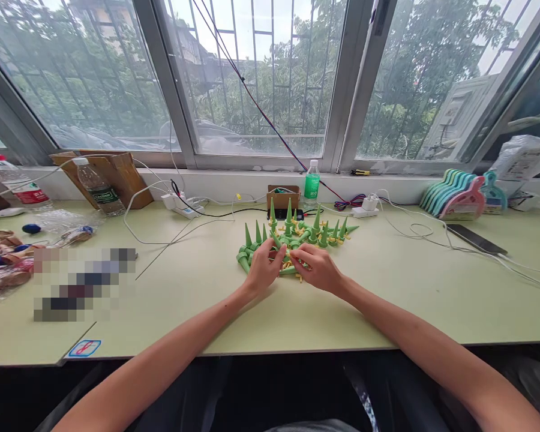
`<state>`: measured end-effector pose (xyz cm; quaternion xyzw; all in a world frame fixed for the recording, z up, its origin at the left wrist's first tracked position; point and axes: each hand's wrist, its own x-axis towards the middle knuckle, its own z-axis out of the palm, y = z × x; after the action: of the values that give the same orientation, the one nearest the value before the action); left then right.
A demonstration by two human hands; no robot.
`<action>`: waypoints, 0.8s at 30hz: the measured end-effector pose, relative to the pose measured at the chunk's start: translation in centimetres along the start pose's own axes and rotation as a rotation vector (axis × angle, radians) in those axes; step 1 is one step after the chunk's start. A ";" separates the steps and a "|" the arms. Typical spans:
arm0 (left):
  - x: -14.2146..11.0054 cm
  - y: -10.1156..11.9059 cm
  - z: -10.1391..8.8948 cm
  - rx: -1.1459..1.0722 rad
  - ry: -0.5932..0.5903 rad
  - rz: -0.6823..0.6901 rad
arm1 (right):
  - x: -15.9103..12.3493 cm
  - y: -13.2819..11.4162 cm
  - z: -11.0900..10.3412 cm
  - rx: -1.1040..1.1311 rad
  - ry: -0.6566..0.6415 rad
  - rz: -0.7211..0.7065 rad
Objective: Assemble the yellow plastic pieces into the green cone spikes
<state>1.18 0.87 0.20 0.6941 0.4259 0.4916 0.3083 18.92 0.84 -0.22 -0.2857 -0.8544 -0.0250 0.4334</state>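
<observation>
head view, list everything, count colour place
Spikes: many, green, centre
Small pieces: several, yellow, among spikes
Box: one, brown, behind spikes
Bottles: three, clear, rear
Cardboard: one, brown, left
Clutter: uncountable, mixed, left
Plastic items: several, turquoise and pink, right
Package: one, white, right
Phone: one, dark, right
Cables: several, white and dark, rear
Plugs: several, white, rear
Sticker: one, blue-edged, front left
Tabletop: one, seamed, green, below
Windows: several, grey frames, back
Left hand: one, bare, centre
Right hand: one, bare, centre

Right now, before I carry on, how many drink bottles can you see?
3: a red-capped bottle at far left, a white-capped one before the brown cardboard, and a green-labelled one behind the green spikes. None appears hidden, though clutter could conceal more.
</observation>
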 end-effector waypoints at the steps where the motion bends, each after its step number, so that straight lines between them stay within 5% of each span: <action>1: 0.0 0.0 0.0 0.011 0.001 0.008 | 0.0 0.0 0.0 0.003 0.000 -0.003; 24: 0.0 0.1 0.2 0.117 0.020 0.058 | -0.3 0.3 0.3 -0.005 -0.024 0.038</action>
<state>1.37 0.84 0.23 0.7181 0.4367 0.4816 0.2482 19.06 1.05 -0.70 -0.3033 -0.8539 -0.0152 0.4227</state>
